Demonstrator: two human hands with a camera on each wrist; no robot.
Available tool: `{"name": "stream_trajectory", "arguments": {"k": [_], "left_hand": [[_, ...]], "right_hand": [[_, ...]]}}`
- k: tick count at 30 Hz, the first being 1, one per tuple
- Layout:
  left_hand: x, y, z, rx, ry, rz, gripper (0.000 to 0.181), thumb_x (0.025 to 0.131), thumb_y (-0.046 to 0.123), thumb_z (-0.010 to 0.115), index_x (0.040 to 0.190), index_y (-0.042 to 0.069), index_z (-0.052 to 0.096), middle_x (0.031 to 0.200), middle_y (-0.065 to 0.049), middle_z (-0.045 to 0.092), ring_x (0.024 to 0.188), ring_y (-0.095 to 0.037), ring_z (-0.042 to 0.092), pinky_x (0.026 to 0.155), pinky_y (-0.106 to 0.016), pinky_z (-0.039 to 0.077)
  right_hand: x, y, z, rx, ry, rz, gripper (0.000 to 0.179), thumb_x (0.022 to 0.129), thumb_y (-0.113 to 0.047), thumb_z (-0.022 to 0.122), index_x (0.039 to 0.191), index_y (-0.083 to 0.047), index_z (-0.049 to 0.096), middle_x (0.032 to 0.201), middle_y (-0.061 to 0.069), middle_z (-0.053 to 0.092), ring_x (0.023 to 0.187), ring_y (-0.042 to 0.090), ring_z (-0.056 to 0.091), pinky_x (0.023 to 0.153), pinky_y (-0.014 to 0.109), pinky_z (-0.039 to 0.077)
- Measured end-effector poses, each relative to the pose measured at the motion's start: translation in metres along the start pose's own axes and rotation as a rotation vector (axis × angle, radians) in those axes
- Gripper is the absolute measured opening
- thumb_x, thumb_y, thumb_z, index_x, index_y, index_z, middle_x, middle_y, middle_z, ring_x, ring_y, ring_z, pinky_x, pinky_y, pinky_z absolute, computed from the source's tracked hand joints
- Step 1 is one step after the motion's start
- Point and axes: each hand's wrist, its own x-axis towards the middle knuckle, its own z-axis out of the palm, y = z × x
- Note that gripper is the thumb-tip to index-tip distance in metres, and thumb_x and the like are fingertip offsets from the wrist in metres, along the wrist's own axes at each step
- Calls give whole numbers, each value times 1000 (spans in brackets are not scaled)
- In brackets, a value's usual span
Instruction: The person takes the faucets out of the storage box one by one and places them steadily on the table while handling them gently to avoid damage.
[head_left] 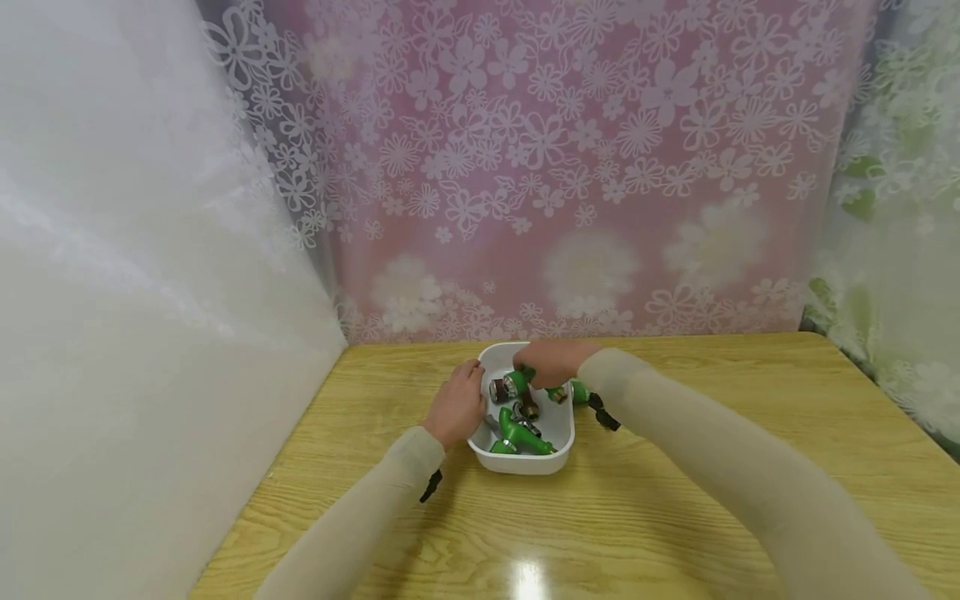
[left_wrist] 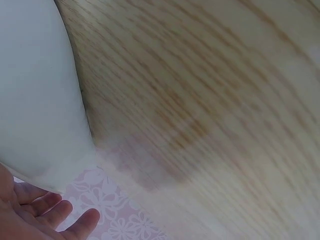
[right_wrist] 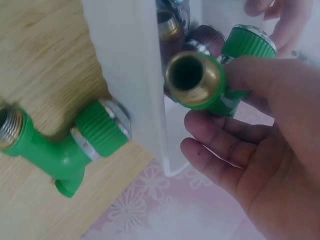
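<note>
The head camera looks forward and down from farthest off, the white tub (head_left: pixel 525 464) just below frame centre. The left-wrist camera is close and tilted, the tub filling its upper left; haze makes its exact facing hard to judge. The right-wrist camera, also close, sees into the tub and shares the outside green tap (right_wrist: pixel 50 156) with the head view.
</note>
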Motion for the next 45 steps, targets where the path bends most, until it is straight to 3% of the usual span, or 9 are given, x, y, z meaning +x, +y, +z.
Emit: {"name": "stream_trajectory", "arguments": {"k": [10, 16, 21, 31, 36, 45], "left_hand": [[2, 1, -2, 14, -12, -14, 48, 100, 11, 52, 145, -6, 47, 154, -18, 42, 142, -32, 43, 113, -46, 43], [0, 2, -4, -9, -40, -28, 49, 101, 13, 52, 146, -5, 46, 156, -18, 40, 144, -32, 40, 115, -48, 41], [-1, 2, -4, -5, -28, -21, 49, 101, 14, 51, 146, -5, 46, 155, -18, 40, 143, -32, 41, 114, -47, 42], [-5, -2, -7, 19, -52, 4, 51, 102, 19, 52, 146, -5, 46, 156, -18, 39, 143, -32, 41, 111, -49, 45], [-7, -4, -6, 22, -62, -16, 51, 102, 21, 53, 146, -3, 46, 157, -16, 38, 143, -31, 41, 111, -50, 45], [-4, -2, -7, -27, -47, 11, 51, 101, 22, 54, 145, -4, 48, 156, -17, 38, 143, -33, 41, 109, -52, 46]], "right_hand": [[-19, 8, -9, 34, -2, 50, 41, 98, -11, 62, 139, -9, 56, 127, 5, 64, 114, 19, 62, 97, 41, 54], [-37, 13, -9, 38, 4, 53, 37, 101, -14, 58, 138, -8, 55, 119, 3, 65, 101, 15, 61, 84, 36, 53], [-53, 21, -10, 44, 39, 61, 34, 102, -15, 57, 135, -8, 55, 122, 3, 64, 103, 15, 62, 82, 37, 52], [-81, 44, -5, 103, 67, 83, 2, 102, -12, 55, 104, -11, 55, 88, 2, 54, 75, 15, 48, 66, 34, 38], [-89, 53, 2, 99, 77, 90, 5, 102, -11, 57, 107, -11, 56, 89, 1, 55, 75, 15, 49, 66, 33, 40], [-100, 69, 13, 113, 60, 135, 8, 102, -13, 55, 109, -10, 56, 82, 1, 53, 70, 14, 47, 64, 32, 38]]}}
